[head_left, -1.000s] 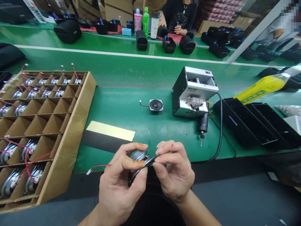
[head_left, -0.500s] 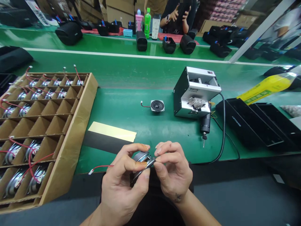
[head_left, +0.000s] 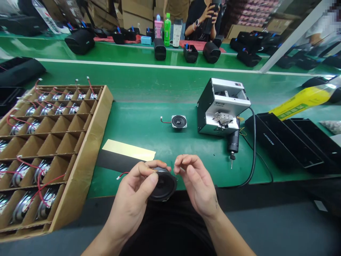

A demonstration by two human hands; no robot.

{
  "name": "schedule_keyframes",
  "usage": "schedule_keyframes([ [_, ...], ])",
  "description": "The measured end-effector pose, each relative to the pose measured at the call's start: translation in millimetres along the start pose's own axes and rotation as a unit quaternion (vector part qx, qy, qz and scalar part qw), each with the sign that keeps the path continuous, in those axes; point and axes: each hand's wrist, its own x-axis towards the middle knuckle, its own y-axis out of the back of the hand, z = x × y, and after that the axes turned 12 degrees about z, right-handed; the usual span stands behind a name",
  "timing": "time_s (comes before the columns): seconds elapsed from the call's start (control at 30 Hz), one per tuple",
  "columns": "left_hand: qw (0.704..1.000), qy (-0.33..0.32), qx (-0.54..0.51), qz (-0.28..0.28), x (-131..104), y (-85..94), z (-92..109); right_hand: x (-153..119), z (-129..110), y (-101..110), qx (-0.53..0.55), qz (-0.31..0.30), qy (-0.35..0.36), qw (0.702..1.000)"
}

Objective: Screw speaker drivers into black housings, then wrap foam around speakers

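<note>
My left hand (head_left: 135, 188) is closed on a round black speaker driver (head_left: 164, 186), its thumb near the rim and its fingers behind. The black cone side is turned up towards me, and a short red lead with a white plug (head_left: 119, 177) sticks out beyond the knuckles. Just right of the driver is my right hand (head_left: 198, 185), its fingers loosely bent and apart, with nothing visible in them. A second, square-framed speaker (head_left: 179, 122) lies face up on the green bench, its lead to the left.
On the left stands a cardboard divider box (head_left: 99, 121) holding several speakers. A strip of black and pale-yellow sheet (head_left: 130, 151) lies beside it. To the right are a screw feeder (head_left: 222, 106), an electric screwdriver (head_left: 233, 142) and black housings (head_left: 285, 142). A person (head_left: 205, 21) stands across the bench.
The held speaker has turned from edge-on to show its black cone. My right fingers have come away from its rim and opened. The view has shifted slightly.
</note>
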Motion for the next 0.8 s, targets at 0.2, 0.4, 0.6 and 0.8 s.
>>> schedule_keyframes([
  [0.2,0.999,0.050,-0.014,0.015,6.7,3.6,1.3,4.2,-14.4,0.3,-0.161,-0.072,-0.031,0.984],
  [0.4,0.998,-0.034,0.049,0.005,11.3,13.2,6.6,35.2,-11.6,-15.3,-0.240,-0.060,0.003,0.969],
  [0.6,0.885,-0.235,0.386,0.111,2.6,65.1,-8.9,131.3,2.2,-53.9,-0.258,-0.038,-0.007,0.965],
  [0.8,0.603,-0.345,0.711,0.111,6.8,94.4,-39.1,186.0,65.5,-101.8,-0.285,-0.022,-0.106,0.952],
])
